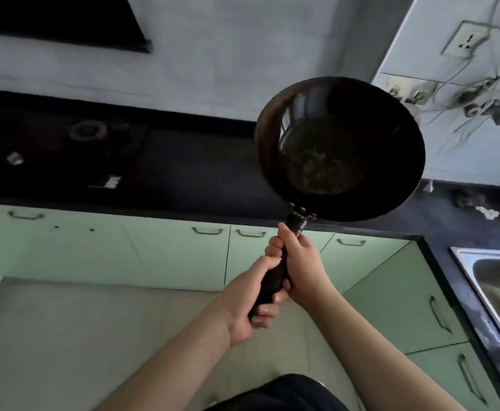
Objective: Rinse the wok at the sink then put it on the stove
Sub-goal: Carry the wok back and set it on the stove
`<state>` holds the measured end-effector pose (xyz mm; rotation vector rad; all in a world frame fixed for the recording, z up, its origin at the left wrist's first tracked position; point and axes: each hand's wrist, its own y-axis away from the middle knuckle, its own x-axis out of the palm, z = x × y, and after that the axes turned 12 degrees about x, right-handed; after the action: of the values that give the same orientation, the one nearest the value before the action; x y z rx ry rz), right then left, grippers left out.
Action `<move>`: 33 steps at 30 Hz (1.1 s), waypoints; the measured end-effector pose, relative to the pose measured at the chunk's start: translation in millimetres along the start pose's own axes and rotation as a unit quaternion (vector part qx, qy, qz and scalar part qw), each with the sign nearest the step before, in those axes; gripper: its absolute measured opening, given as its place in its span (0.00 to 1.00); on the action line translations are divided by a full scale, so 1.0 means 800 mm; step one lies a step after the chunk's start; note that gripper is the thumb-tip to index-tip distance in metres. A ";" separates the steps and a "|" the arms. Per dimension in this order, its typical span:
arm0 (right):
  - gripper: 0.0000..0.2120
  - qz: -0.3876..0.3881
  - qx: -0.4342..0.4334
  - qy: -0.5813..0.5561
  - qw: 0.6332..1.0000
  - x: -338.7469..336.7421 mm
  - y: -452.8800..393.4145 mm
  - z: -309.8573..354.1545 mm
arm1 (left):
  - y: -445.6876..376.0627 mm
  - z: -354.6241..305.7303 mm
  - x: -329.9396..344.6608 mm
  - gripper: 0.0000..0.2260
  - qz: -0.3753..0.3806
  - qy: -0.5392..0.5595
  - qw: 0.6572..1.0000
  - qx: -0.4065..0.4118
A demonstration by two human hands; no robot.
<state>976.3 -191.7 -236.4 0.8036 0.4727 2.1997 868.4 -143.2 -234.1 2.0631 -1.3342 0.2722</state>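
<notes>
A black wok (340,149) is held up in the air over the dark counter, its bowl facing me, with brownish residue at the bottom. Both hands grip its long black handle. My left hand (251,295) holds the lower end of the handle, and my right hand (302,262) wraps the upper part just below the bowl. The steel sink (498,280) lies at the right edge. The black stove (50,143), with a round burner ring and two knobs, sits on the counter at the left.
A dark countertop (213,179) runs along the wall and turns the corner toward the sink. Pale green cabinet doors (154,250) with metal handles stand below it. Wall sockets and plugged cables (480,105) hang at the upper right. A black range hood (65,22) is at the top left.
</notes>
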 end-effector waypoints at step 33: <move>0.16 0.339 0.300 0.198 0.870 0.322 -0.111 -0.053 | 0.070 -0.100 -0.165 0.14 -0.310 0.258 0.867 0.292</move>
<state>855.4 55.2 -212.7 0.9243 1.2888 2.9438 772.6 -11.2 -215.4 2.5201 -0.2283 0.9434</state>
